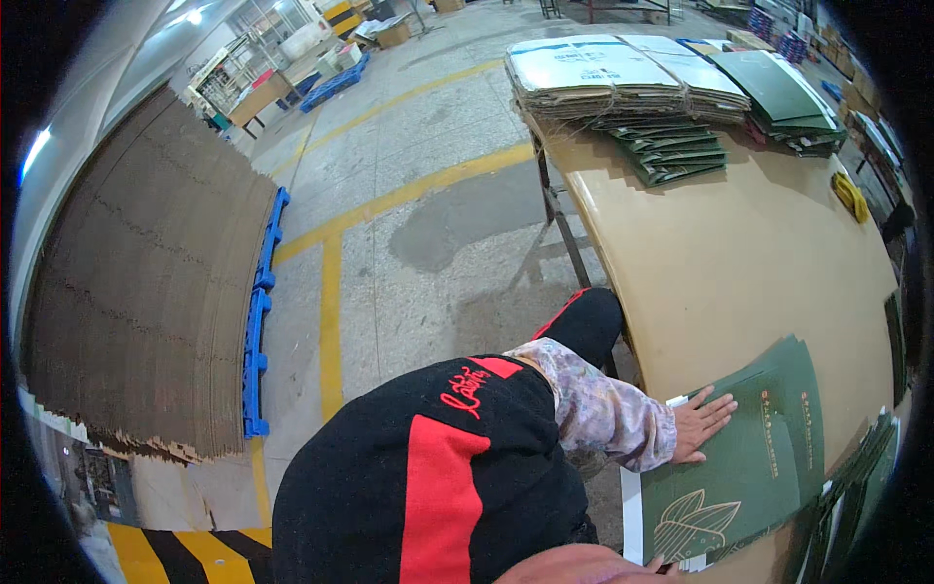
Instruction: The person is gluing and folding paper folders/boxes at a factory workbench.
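Note:
Flat green printed card pieces point(739, 487), with gold line drawings and a white strip along the near side, overlap on the tan table. My left hand point(702, 425) lies on top of them, palm down with its fingers stretched out. A patterned light sleeve covers that arm. At the lower edge, my right hand point(664, 565) shows only a few fingertips by the bottom edge of the green pieces. Whether those fingers grip the edge is hidden. Several more green pieces point(856, 487) stand bunched and tilted to the right of the pile.
On the far end of the tan table point(700, 243) sit a tied stack of white-topped sheets point(603, 66), green folded pieces point(671, 151) and another green stack point(778, 88). A yellow coil point(849, 198) lies at its far right. Left stands a tall brown cardboard stack point(146, 282) beside blue pallets point(258, 331).

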`<state>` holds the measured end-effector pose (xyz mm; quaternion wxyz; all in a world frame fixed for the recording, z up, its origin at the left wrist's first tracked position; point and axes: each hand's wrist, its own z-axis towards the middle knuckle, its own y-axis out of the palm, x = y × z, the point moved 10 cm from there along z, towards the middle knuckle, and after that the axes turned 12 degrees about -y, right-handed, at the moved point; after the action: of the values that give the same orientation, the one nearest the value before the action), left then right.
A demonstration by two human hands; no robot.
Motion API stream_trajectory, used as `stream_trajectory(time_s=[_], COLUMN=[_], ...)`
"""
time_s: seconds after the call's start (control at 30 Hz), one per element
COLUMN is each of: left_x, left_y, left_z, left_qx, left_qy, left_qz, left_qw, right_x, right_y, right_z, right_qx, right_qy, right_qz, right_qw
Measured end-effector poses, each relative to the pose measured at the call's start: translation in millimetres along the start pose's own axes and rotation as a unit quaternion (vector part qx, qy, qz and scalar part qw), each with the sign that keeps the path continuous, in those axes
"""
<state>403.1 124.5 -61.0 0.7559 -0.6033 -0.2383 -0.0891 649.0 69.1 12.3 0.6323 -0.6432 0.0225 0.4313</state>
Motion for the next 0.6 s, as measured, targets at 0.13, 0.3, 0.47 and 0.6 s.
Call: stream_trajectory(time_s=[0.13,0.3,0.47,0.6], left_x=[3,3,-31,-28], left_y=[-7,-5,-16,-35], left_z=[-4,-13,1,7], left_qx=[-0.002,0.030,0.041,0.056], left_qy=[-0.008,0.010,-0.105,-0.075], left_qz=[-0.012,-0.004,-0.015,0.089], left_qw=[1.000,0.999,0.994,0.992], right_x=[-1,-48,22,24], right_y=[-3,-24,9,31], right_z=[-1,-32,22,38], right_qx=[0.017,0.265,0.081,0.144], right_qy=[0.017,-0.540,-0.010,0.034], right_qz=[0.034,0.106,-0.056,-0.046], right_qw=[0.999,0.792,0.995,0.988])
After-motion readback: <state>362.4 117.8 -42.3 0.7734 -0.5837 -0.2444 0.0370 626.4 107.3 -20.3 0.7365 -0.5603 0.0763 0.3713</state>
